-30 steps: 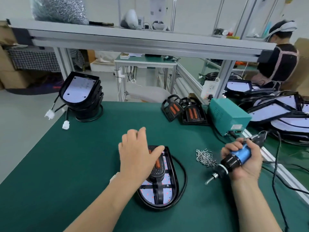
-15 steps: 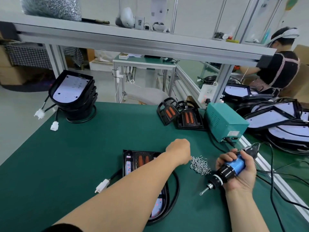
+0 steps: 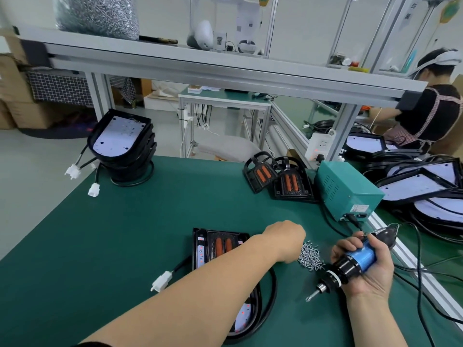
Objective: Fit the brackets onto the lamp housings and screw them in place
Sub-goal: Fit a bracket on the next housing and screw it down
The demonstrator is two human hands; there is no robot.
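Left grip: moved off the lamp housing onto the screws; fingers hidden, I cannot tell its state.
Right grip: still curled round the screwdriver.

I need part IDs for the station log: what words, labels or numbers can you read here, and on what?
No text reads clearly.
Label on the teal power box: print too small to read.
Hanging white tag, top right: dark characters, too blurred.
Sheets on the back wall: blurred.
Blue electric screwdriver: no marking visible.
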